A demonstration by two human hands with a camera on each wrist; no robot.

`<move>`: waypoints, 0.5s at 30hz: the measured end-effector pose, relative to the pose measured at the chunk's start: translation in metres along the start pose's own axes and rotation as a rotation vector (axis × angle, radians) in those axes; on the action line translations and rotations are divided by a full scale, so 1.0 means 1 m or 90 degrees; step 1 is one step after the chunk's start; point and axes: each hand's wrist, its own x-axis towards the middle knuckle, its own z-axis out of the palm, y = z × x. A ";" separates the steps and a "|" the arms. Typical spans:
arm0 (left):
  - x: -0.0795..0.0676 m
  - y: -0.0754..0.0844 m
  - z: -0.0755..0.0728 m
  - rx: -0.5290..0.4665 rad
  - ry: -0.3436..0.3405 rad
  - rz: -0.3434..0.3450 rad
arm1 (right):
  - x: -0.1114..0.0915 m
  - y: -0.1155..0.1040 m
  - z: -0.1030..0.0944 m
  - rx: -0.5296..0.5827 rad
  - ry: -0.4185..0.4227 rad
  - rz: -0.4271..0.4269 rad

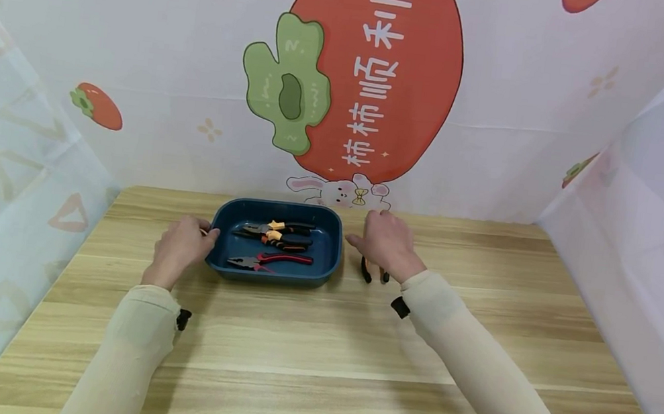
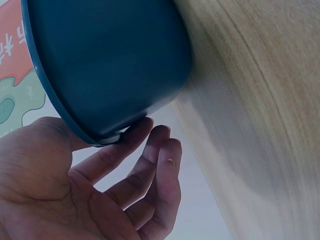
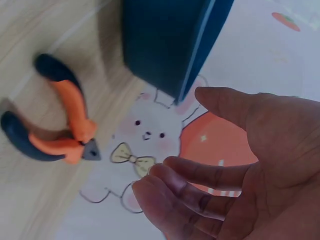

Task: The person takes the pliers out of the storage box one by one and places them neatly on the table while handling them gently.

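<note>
A dark blue plastic bin (image 1: 273, 279) stands toward the back of the wooden table. Inside it lie pliers with black-and-orange handles (image 1: 287, 239) and, nearer the front, a pair with red handles (image 1: 287, 257). My left hand (image 1: 178, 248) holds the bin's left end, thumb over the rim and forefinger under the lip outside. To the right of the bin, my right hand (image 1: 388, 240) hovers with thumb and fingers apart and nothing between them. Below it on the table are small orange-and-black cutters (image 3: 74, 117), handles spread, partly hidden by the hand in the head view.
A white printed cloth (image 1: 190, 50) with a large red persimmon (image 1: 419, 74) hangs behind the table's back edge. More patterned cloth (image 1: 658, 221) closes off both sides. The wooden tabletop (image 1: 292, 358) stretches in front of the bin.
</note>
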 end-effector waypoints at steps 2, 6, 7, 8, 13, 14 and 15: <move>0.000 0.000 0.000 0.001 0.001 -0.001 | 0.000 -0.005 -0.003 0.002 0.001 -0.008; 0.000 0.001 0.000 0.005 0.001 -0.001 | -0.001 -0.016 -0.007 -0.003 0.000 -0.030; 0.000 0.001 0.000 0.005 0.000 -0.001 | 0.000 -0.019 -0.007 -0.008 0.000 -0.038; 0.000 0.002 0.000 0.004 -0.001 -0.002 | 0.000 -0.021 -0.008 -0.010 0.001 -0.045; -0.001 0.003 0.000 0.005 -0.001 -0.006 | 0.002 -0.034 -0.008 -0.021 -0.005 -0.073; -0.001 0.002 0.000 0.006 0.001 -0.008 | 0.002 -0.036 -0.007 -0.021 -0.009 -0.076; -0.001 0.002 0.000 0.007 0.002 -0.008 | 0.003 -0.038 -0.007 -0.022 -0.014 -0.080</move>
